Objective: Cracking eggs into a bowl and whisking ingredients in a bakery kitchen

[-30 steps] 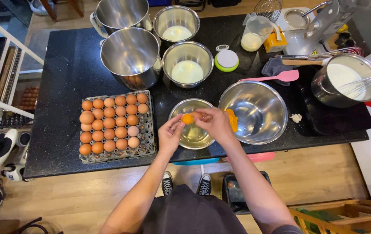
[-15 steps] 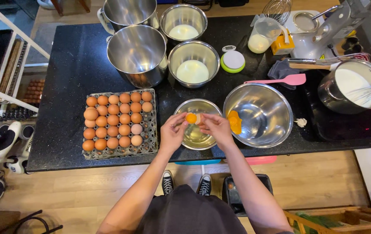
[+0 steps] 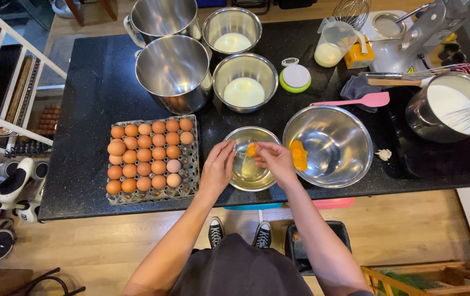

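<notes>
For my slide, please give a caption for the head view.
Both hands, left hand and right hand, hold an egg yolk over a small steel bowl.

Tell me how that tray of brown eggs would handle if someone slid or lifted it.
The egg tray looks like thin moulded pulp, so it would probably sag if lifted by one edge. It is nearly full, so likely heavy. The eggs sit loose in cups and are fragile.

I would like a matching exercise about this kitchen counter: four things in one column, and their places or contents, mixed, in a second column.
1. grey egg tray
2. small steel bowl
3. large steel bowl
4. pink spatula

a. holds yolks
b. under both hands
c. left of the hands
d. behind the large bowl

Pairs: 1-c, 2-b, 3-a, 4-d
</notes>
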